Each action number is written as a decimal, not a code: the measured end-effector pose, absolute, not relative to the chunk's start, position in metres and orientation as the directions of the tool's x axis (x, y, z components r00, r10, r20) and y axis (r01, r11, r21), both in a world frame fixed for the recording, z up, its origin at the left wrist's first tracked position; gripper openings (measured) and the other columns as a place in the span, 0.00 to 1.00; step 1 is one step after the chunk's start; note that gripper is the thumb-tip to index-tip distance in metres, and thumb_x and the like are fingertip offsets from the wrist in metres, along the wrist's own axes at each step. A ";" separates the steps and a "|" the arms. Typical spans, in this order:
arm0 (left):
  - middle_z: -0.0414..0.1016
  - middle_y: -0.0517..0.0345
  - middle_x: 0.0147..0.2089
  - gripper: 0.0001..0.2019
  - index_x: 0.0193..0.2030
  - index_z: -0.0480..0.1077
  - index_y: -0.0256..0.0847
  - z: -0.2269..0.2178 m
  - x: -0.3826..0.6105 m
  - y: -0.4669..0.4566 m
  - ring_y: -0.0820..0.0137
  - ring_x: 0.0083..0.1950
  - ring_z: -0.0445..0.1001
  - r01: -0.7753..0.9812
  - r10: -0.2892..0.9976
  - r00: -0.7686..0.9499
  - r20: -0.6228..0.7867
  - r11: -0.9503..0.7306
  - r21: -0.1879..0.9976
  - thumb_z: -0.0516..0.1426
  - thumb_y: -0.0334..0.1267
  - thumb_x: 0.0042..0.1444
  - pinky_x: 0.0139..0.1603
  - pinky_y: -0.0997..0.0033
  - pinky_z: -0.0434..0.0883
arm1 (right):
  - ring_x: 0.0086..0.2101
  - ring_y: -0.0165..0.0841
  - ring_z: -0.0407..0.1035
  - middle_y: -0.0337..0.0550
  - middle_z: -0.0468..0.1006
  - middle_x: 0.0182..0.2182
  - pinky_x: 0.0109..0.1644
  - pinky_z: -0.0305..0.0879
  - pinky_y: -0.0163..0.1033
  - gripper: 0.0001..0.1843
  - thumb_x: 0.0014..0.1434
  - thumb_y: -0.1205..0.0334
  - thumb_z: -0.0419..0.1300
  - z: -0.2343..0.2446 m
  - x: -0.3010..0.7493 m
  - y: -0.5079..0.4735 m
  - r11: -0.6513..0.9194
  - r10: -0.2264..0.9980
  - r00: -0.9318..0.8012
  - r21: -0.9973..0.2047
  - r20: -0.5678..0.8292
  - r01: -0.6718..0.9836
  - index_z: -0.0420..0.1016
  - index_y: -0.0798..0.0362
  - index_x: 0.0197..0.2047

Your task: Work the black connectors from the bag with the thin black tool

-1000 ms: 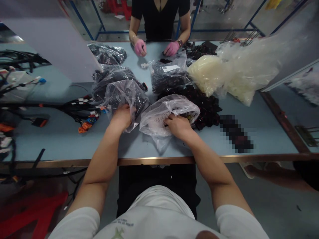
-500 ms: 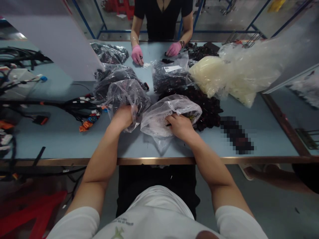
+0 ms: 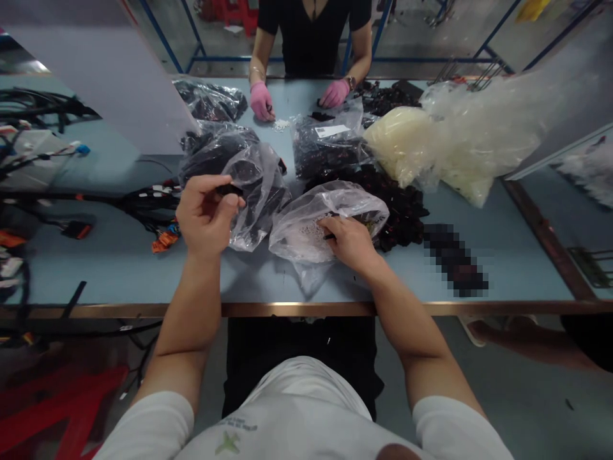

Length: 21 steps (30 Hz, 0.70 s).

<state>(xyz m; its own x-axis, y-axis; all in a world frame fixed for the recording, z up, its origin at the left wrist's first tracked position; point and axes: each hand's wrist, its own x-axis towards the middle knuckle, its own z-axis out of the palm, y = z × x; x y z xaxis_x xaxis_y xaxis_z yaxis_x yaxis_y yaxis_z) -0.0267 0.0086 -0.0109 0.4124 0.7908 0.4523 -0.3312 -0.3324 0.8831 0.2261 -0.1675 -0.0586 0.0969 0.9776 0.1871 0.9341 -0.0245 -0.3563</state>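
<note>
My left hand (image 3: 207, 214) is raised above the table's left-middle part, its fingers closed on a small black part (image 3: 230, 190). Just behind it lies a clear plastic bag (image 3: 256, 220) with dark contents. My right hand (image 3: 348, 239) reaches into the mouth of another clear bag (image 3: 292, 236), which holds many tiny white pieces (image 3: 309, 233). A slim black piece (image 3: 329, 236) pokes out from under its curled fingers; what kind it is I cannot make out. Beside this bag spreads a heap of black parts (image 3: 402, 214).
Opposite, a co-worker's pink-gloved hands (image 3: 334, 94) handle small dark parts near a white pile (image 3: 280, 126). Cable harnesses (image 3: 119, 203) lie at left. A bag of pale yellow pieces (image 3: 400, 144) stands at right. The table's metal edge (image 3: 297, 310) runs before me.
My left hand has come out of the left bag and moved up and left, now with a small black part in its fingers. My right hand has stayed in its bag.
</note>
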 end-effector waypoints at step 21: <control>0.84 0.55 0.44 0.16 0.44 0.76 0.38 -0.034 0.027 -0.057 0.63 0.44 0.88 -0.183 0.664 0.748 0.022 0.173 0.968 0.73 0.41 0.55 0.49 0.59 0.87 | 0.37 0.34 0.80 0.40 0.88 0.36 0.44 0.77 0.40 0.08 0.67 0.52 0.69 -0.053 0.215 -0.170 0.251 0.815 0.351 -0.826 0.462 0.505 0.86 0.45 0.44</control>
